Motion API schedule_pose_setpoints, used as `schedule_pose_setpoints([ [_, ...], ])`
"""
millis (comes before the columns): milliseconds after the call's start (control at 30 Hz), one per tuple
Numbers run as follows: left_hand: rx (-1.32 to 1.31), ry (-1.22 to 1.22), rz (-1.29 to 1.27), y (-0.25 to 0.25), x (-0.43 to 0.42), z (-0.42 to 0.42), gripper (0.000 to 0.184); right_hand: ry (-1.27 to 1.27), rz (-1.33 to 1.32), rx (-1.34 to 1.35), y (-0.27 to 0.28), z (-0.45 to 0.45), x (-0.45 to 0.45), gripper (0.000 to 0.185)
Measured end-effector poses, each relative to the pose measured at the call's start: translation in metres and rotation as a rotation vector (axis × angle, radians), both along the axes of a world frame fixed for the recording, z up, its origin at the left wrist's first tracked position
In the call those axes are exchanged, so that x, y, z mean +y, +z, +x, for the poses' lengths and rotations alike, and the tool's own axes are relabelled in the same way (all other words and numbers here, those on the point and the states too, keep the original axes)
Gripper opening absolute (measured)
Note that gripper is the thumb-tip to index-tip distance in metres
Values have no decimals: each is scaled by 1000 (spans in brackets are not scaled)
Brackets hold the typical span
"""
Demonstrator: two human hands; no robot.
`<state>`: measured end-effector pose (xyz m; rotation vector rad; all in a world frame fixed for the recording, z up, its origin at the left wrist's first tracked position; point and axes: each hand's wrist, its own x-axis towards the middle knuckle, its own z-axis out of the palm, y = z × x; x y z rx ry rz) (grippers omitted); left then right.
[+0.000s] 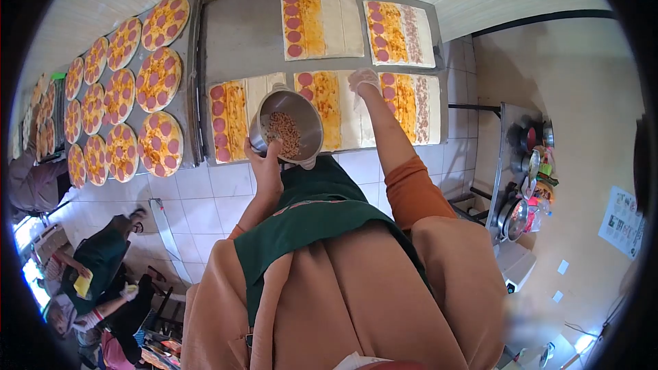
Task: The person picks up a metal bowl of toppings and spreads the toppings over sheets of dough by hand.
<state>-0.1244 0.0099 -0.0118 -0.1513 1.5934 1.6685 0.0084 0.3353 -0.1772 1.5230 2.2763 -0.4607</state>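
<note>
The left hand (266, 170) grasps a metal pot (310, 123), thumb over its rim, just beside the brown crumbles (286, 133) inside. Rightward, the gloved right hand (364, 81) is over a topped dough sheet (353, 120) on the bench (240, 34); whether its fingers clench anything is unclear.

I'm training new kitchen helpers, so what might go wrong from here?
The pot, in the left hand over the dough, may tip and spill its crumbs. If lowered, its base might smear the toppings. The right forearm reaches across the dough, so it might brush the sauce.
</note>
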Motion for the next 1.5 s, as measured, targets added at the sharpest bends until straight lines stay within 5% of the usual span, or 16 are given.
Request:
schedule_pose_setpoints([
  [200,-18,-47,15,11,-1,-4,91,-42,-15,-7,12,14,-24,40],
  [800,-3,-99,62,11,-24,-8,86,-179,30,188,3,78,-125,21],
  [900,0,-107,59,9,-25,-7,84,-348,-205,167,32,73,-133,22],
  [1100,-29,-102,65,13,-25,-6,84,188,24,-98,12,87,-149,22],
  [1267,-40,-87,60,13,-27,-7,85,-256,-124,327,-35,112,-173,18],
  [1400,-33,-77,67,9,-30,-10,84,128,-22,-38,21,96,-187,16],
  [1500,-35,-65,56,11,-30,-12,83,-451,-167,260,-48,113,-188,20],
])
